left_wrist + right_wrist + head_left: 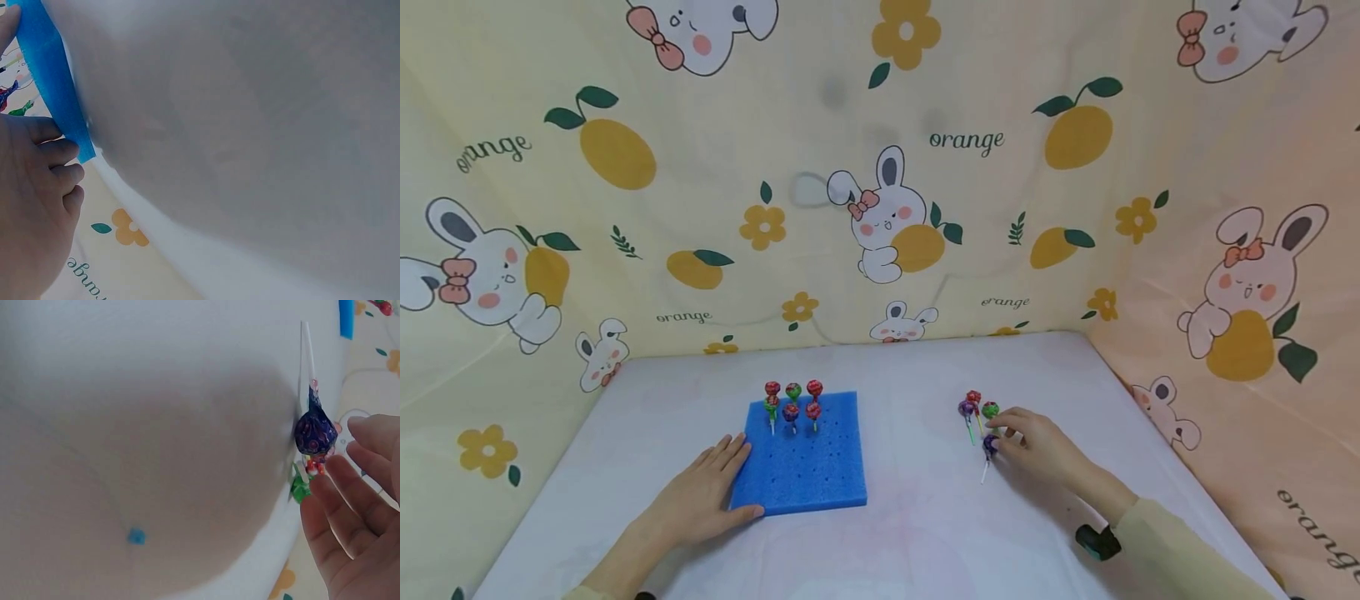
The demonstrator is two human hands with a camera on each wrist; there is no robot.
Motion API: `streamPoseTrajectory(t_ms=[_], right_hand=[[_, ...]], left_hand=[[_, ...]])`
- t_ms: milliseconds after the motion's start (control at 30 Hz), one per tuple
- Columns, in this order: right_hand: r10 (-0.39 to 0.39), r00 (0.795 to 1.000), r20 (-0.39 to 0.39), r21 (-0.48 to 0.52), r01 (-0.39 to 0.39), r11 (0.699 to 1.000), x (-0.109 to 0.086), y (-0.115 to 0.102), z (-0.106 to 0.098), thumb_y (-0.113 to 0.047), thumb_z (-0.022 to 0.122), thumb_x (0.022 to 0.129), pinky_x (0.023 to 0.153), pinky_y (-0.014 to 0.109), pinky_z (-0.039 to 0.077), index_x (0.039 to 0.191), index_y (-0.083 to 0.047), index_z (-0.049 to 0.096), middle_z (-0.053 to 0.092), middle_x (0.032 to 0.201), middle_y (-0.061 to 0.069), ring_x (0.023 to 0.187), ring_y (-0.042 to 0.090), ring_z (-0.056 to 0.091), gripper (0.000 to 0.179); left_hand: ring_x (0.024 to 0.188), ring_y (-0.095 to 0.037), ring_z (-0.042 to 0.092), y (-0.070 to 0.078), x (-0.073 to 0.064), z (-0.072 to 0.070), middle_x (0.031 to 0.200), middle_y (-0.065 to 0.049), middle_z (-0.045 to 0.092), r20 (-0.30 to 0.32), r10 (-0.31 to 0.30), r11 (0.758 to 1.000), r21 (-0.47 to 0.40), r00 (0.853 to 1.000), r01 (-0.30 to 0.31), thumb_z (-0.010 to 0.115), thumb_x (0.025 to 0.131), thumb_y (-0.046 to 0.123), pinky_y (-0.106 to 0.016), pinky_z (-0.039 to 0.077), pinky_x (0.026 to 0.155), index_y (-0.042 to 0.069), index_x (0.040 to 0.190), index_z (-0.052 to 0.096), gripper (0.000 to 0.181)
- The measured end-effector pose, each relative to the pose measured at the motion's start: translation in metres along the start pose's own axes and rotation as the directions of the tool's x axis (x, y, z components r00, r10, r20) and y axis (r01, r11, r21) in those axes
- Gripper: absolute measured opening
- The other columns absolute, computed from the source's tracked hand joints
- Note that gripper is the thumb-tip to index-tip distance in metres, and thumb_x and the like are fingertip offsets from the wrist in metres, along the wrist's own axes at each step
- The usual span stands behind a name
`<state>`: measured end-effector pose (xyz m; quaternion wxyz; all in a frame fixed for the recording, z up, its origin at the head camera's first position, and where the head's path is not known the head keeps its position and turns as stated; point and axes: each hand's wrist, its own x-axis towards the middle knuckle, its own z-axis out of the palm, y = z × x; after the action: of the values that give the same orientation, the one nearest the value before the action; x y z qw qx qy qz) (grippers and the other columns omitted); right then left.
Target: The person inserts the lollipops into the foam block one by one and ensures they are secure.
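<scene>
A blue foam board [827,487] with small holes lies on the table, several lollipops [791,413] standing in its far left part. Spread over the board's left edge is my left hand [696,493], its thumb at the near edge; the left wrist view shows these fingers [59,152] against the foam. On the right, my right hand [1045,450] reaches in over a small group of lollipops. Nearest its fingertips is a purple-wrapped lollipop [315,432], white stick pointing away from the palm. The fingers [359,500] are loosely bent beside it, not closed round it.
Beyond the right hand lie a green lollipop [991,409], a red one [973,397] and another purple one [966,408]. A small blue bit [136,535] is on the white table [917,517]. Patterned cloth walls [820,275] enclose the back and sides.
</scene>
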<state>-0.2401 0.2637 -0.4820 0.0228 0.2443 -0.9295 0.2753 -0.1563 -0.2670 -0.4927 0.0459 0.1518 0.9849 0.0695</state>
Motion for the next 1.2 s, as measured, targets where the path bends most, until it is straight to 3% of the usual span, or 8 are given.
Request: streamPoseTrajectory(t_ms=[233, 667, 1200], right_hand=[[0.034, 0.999, 0.042, 0.004, -0.034, 0.999, 0.0, -0.0021, 0.0019, -0.007, 0.073, 0.094, 0.074, 0.026, 0.058, 0.122, -0.009, 0.074, 0.07, 0.119, 0.005, 0.092, 0.011, 0.064, 0.028], [0.026, 0.999, 0.042, -0.018, -0.025, 1.0, -0.0013, 0.0014, 0.0086, -0.004, 0.074, 0.094, 0.077, 0.029, 0.058, 0.119, -0.01, 0.075, 0.07, 0.117, 0.004, 0.092, 0.011, 0.063, 0.026], [0.032, 0.998, 0.053, -0.002, -0.032, 0.999, -0.0014, -0.0013, 0.0077, -0.004, 0.075, 0.094, 0.07, 0.026, 0.056, 0.119, -0.01, 0.075, 0.072, 0.108, 0.0, 0.082, 0.006, 0.061, 0.025]], left_hand=[[0.154, -0.047, 0.026, -0.0011, 0.0005, 0.0014, 0.166, -0.025, 0.032, 0.005, -0.002, 1.0, -0.006, 1.0, 0.002, 0.056, 0.085, 0.084, -0.064, 0.027, 0.123, -0.003, 0.158, 0.038, 0.115], [0.153, -0.047, 0.028, -0.0011, -0.0015, 0.0019, 0.165, -0.025, 0.032, -0.002, 0.002, 1.0, -0.003, 1.0, -0.002, 0.056, 0.085, 0.084, -0.064, 0.028, 0.122, -0.003, 0.158, 0.038, 0.114], [0.153, -0.048, 0.027, -0.0008, -0.0006, 0.0021, 0.165, -0.025, 0.032, -0.006, 0.003, 1.0, -0.003, 1.0, -0.003, 0.057, 0.086, 0.082, -0.064, 0.027, 0.122, -0.003, 0.158, 0.038, 0.114]])
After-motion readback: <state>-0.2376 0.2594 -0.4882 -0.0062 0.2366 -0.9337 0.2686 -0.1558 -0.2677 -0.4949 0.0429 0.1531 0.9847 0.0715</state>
